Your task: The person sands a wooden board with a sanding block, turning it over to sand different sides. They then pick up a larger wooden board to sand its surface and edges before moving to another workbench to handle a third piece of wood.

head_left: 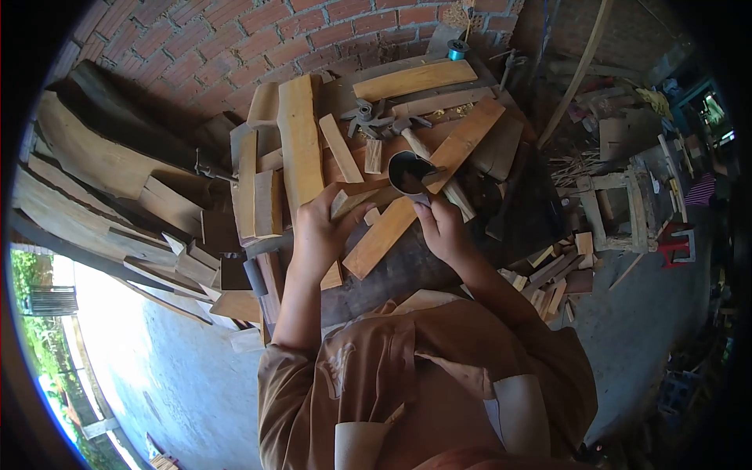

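Over the workbench, my left hand grips a short wooden piece that points to the right. My right hand holds a dark, curved, cup-like object against the right end of that piece; its exact kind is unclear. Beneath both hands a long reddish board lies diagonally on the bench. Just beyond them are a hammer, a small wooden block and a metal clamp-like part.
Boards lie on the bench's left side, with a blue spool at its back. Large curved planks lean at the left. Wood offcuts and a wooden frame stand at the right, near a red stool.
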### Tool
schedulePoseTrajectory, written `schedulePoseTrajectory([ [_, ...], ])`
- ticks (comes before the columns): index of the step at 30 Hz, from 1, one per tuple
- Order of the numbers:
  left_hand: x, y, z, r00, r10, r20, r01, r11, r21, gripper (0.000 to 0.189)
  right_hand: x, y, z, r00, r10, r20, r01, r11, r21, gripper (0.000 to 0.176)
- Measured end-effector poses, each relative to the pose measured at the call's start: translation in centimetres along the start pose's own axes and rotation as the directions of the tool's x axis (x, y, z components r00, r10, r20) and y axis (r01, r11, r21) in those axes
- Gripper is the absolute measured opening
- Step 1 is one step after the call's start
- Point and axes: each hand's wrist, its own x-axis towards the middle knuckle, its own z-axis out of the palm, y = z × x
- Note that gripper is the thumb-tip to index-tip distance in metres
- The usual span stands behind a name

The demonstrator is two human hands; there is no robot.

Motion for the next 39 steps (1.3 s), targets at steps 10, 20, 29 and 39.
schedulePoseTrajectory([
  [10, -1.1, 0.2, 0.2, 0.998, 0.061, 0.022, -0.061, 0.998, 0.015, 0.023, -0.4, 1.8, 0.4, 0.978, 0.2, 0.059, -0.207, 0.967, 0.15, 0.023],
  [20, -1.4, -0.5, -0.4, 0.998, 0.062, 0.024, -0.062, 0.998, 0.019, 0.02, 0.0, 8.8, -1.9, 0.992, 0.12, 0.026, -0.1, 0.914, -0.393, 0.027],
  [29, -1.0, -0.8, -0.1, 0.998, 0.054, 0.022, -0.055, 0.996, 0.076, 0.022, 1.7, -1.6, 1.4, 0.903, -0.42, 0.093, 0.424, 0.905, -0.035, 0.028],
  [39, -0.3, -0.9, -0.1, 0.998, 0.052, 0.022, -0.05, 0.994, -0.095, 0.019, 2.6, -4.4, 1.7, 0.913, -0.402, 0.066, 0.4, 0.916, 0.036, 0.024],
])
